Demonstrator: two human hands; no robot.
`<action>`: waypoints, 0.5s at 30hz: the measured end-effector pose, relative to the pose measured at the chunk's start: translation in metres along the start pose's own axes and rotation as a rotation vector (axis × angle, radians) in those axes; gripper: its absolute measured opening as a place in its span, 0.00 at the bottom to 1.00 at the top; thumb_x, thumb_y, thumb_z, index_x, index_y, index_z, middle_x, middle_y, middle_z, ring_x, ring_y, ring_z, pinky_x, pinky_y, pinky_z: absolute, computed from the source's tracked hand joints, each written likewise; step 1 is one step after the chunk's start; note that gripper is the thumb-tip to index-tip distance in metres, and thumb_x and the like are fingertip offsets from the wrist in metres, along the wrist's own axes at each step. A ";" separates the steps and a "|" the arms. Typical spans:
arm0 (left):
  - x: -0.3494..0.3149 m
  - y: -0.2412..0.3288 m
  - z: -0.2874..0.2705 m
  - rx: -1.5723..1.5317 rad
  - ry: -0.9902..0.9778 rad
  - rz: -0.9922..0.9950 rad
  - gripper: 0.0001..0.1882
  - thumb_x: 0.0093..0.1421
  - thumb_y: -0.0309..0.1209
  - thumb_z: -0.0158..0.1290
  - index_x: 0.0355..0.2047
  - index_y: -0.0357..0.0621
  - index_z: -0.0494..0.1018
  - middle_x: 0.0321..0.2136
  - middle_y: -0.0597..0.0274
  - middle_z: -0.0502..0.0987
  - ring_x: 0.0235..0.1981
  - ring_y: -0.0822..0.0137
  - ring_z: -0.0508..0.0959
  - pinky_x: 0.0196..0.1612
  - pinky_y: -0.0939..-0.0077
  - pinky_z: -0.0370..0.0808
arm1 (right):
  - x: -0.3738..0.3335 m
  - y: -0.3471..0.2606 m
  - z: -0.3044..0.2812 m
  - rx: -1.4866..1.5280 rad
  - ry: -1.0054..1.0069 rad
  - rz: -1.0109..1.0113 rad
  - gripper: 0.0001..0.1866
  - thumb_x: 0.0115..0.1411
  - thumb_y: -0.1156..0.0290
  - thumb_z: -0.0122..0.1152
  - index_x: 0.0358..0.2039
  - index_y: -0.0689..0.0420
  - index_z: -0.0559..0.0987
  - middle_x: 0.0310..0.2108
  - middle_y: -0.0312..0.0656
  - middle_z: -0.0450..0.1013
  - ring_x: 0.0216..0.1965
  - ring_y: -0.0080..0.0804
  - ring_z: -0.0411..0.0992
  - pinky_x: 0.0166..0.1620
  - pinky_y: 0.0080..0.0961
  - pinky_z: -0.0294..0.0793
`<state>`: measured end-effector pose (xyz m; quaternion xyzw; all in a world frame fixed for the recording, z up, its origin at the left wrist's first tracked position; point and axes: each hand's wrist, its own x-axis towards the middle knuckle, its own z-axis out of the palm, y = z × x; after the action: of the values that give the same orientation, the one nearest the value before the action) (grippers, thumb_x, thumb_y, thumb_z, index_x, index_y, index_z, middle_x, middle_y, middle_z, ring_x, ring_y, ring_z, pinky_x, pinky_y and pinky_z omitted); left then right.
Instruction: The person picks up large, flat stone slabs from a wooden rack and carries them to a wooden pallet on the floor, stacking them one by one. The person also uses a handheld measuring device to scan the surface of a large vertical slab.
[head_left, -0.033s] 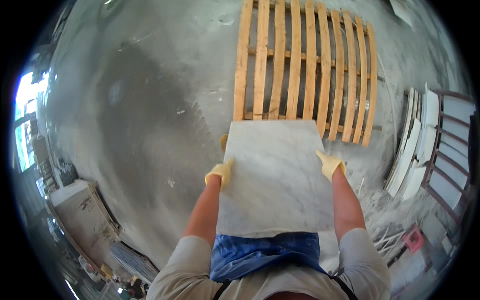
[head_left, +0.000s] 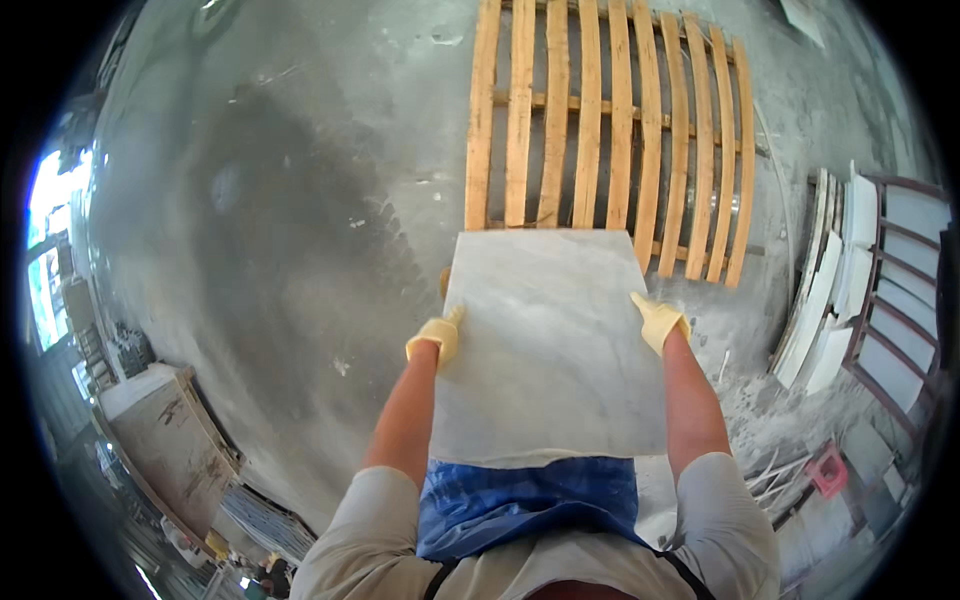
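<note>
A square slab of pale grey-veined stone (head_left: 550,350) is held in front of my body, its near edge against my blue apron (head_left: 530,505). My left hand (head_left: 436,336), in a pale yellow glove, grips the slab's left edge. On the opposite edge my gloved right hand (head_left: 660,321) has hold of it too. Both thumbs lie on the upper face, while the other fingers are hidden underneath. The slab's far edge overlaps the near end of a wooden pallet (head_left: 617,130) in the view; whether they touch I cannot tell.
The pallet of spaced slats lies on the grey concrete floor (head_left: 290,250). White slabs (head_left: 825,330) lean beside a brown metal rack (head_left: 880,300) at the right. A pink plastic item (head_left: 828,470) is at the lower right. A large wooden-edged box (head_left: 165,440) stands at the left.
The slab and both hands sit very slightly farther forward in the picture, and the far edge covers a little more of the pallet's near end. My grip is the same.
</note>
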<state>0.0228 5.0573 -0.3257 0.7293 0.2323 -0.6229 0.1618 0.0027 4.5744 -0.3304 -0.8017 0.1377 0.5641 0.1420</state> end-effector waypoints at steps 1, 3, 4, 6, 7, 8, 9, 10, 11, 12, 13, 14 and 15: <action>0.019 0.007 -0.018 0.082 0.037 0.028 0.31 0.71 0.39 0.39 0.75 0.61 0.54 0.63 0.47 0.74 0.66 0.49 0.72 0.65 0.57 0.69 | 0.019 -0.004 -0.004 0.030 0.046 -0.014 0.42 0.58 0.83 0.48 0.73 0.38 0.63 0.62 0.52 0.73 0.61 0.50 0.74 0.60 0.41 0.75; 0.051 0.022 -0.051 0.237 0.114 0.067 0.40 0.68 0.22 0.41 0.78 0.68 0.47 0.62 0.45 0.75 0.64 0.49 0.74 0.63 0.56 0.73 | 0.040 -0.026 -0.017 -0.006 0.173 -0.106 0.43 0.58 0.84 0.48 0.73 0.38 0.63 0.61 0.52 0.74 0.59 0.50 0.75 0.59 0.41 0.76; 0.062 0.029 -0.071 0.349 0.143 0.149 0.41 0.67 0.21 0.42 0.78 0.67 0.47 0.61 0.44 0.75 0.63 0.48 0.75 0.62 0.55 0.73 | 0.044 -0.041 -0.027 -0.071 0.256 -0.182 0.43 0.58 0.85 0.48 0.74 0.38 0.63 0.61 0.52 0.75 0.59 0.50 0.76 0.58 0.41 0.77; 0.073 0.053 -0.101 0.480 0.197 0.248 0.44 0.65 0.19 0.43 0.78 0.67 0.47 0.60 0.43 0.75 0.60 0.47 0.77 0.59 0.54 0.75 | 0.065 -0.067 -0.053 -0.098 0.213 -0.117 0.44 0.57 0.86 0.50 0.74 0.38 0.63 0.60 0.51 0.75 0.58 0.49 0.77 0.58 0.40 0.77; 0.082 0.065 -0.116 0.498 0.230 0.264 0.45 0.64 0.17 0.44 0.78 0.67 0.47 0.59 0.42 0.76 0.59 0.47 0.78 0.58 0.54 0.76 | 0.081 -0.077 -0.065 -0.111 0.193 -0.094 0.45 0.57 0.86 0.50 0.74 0.39 0.62 0.60 0.51 0.75 0.57 0.48 0.77 0.58 0.40 0.77; 0.091 0.074 -0.129 0.512 0.266 0.279 0.47 0.63 0.16 0.44 0.78 0.68 0.46 0.58 0.42 0.76 0.57 0.47 0.79 0.57 0.53 0.76 | 0.098 -0.079 -0.070 -0.096 0.233 -0.113 0.45 0.57 0.87 0.51 0.75 0.39 0.61 0.60 0.52 0.75 0.58 0.47 0.77 0.59 0.39 0.76; 0.100 0.085 -0.139 0.510 0.301 0.290 0.47 0.62 0.16 0.44 0.78 0.68 0.46 0.58 0.42 0.77 0.57 0.47 0.79 0.57 0.53 0.76 | 0.115 -0.081 -0.079 -0.083 0.278 -0.132 0.46 0.57 0.88 0.51 0.75 0.40 0.61 0.60 0.52 0.75 0.58 0.47 0.76 0.60 0.38 0.76; 0.109 0.094 -0.148 0.506 0.336 0.301 0.48 0.62 0.15 0.45 0.78 0.68 0.46 0.57 0.42 0.77 0.56 0.47 0.79 0.57 0.54 0.76 | 0.132 -0.084 -0.085 -0.077 0.330 -0.146 0.48 0.56 0.89 0.52 0.76 0.41 0.59 0.58 0.56 0.74 0.59 0.49 0.76 0.61 0.39 0.75; 0.118 0.103 -0.156 0.503 0.368 0.313 0.48 0.62 0.15 0.45 0.78 0.68 0.45 0.56 0.42 0.78 0.56 0.47 0.80 0.57 0.54 0.76 | 0.146 -0.088 -0.091 -0.078 0.358 -0.151 0.45 0.58 0.88 0.53 0.75 0.42 0.60 0.59 0.55 0.74 0.59 0.49 0.75 0.61 0.39 0.75; 0.127 0.111 -0.161 0.522 0.388 0.318 0.48 0.63 0.15 0.44 0.78 0.68 0.44 0.58 0.43 0.76 0.57 0.49 0.79 0.58 0.56 0.76 | 0.160 -0.090 -0.098 -0.082 0.387 -0.156 0.43 0.60 0.87 0.54 0.75 0.44 0.61 0.59 0.55 0.74 0.59 0.49 0.75 0.61 0.40 0.75; 0.140 0.115 -0.165 0.516 0.414 0.324 0.48 0.63 0.14 0.44 0.79 0.67 0.44 0.59 0.44 0.75 0.57 0.50 0.79 0.58 0.57 0.76 | 0.177 -0.092 -0.104 -0.086 0.416 -0.161 0.41 0.62 0.85 0.55 0.74 0.45 0.61 0.59 0.54 0.74 0.59 0.49 0.75 0.62 0.40 0.75; 0.152 0.120 -0.167 0.511 0.437 0.333 0.48 0.63 0.14 0.43 0.79 0.67 0.44 0.60 0.45 0.75 0.57 0.51 0.79 0.59 0.58 0.76 | 0.193 -0.089 -0.107 -0.023 0.442 -0.157 0.34 0.67 0.77 0.52 0.74 0.46 0.63 0.60 0.55 0.74 0.60 0.50 0.74 0.64 0.39 0.72; 0.163 0.124 -0.169 0.506 0.461 0.341 0.48 0.63 0.14 0.43 0.79 0.67 0.43 0.61 0.46 0.74 0.58 0.52 0.78 0.59 0.59 0.75 | 0.212 -0.089 -0.109 0.040 0.467 -0.155 0.28 0.73 0.69 0.50 0.73 0.46 0.64 0.60 0.56 0.73 0.61 0.51 0.72 0.65 0.38 0.70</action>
<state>0.2498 5.0642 -0.4639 0.8953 -0.0234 -0.4443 0.0214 0.2003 4.6017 -0.4888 -0.9155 0.1159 0.3479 0.1653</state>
